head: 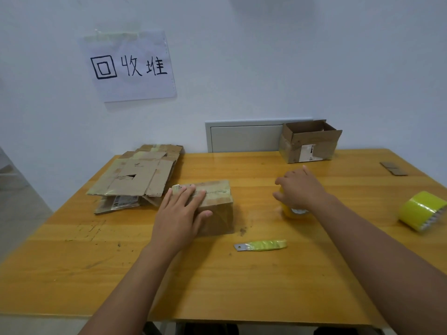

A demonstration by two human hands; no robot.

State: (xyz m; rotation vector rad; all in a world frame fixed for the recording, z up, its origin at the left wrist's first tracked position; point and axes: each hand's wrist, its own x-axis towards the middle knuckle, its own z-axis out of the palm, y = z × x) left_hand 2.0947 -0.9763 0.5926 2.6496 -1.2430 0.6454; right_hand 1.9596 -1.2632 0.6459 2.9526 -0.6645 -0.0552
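Observation:
A small closed cardboard box (217,204), taped along its top seam, stands in the middle of the wooden table (217,281). My left hand (180,212) rests flat on the box's top and near left corner, fingers straight. My right hand (300,187) lies over a yellow roll of tape (294,212) to the right of the box, fingers curled down round it. A utility knife (261,245) with a green handle and bare blade lies on the table in front of the box.
A stack of flattened cardboard boxes (135,177) lies at the back left. An open cardboard box (309,141) stands at the back right by the wall. A second yellow tape roll (422,211) lies at the right edge; cardboard scraps (393,168) lie beyond it.

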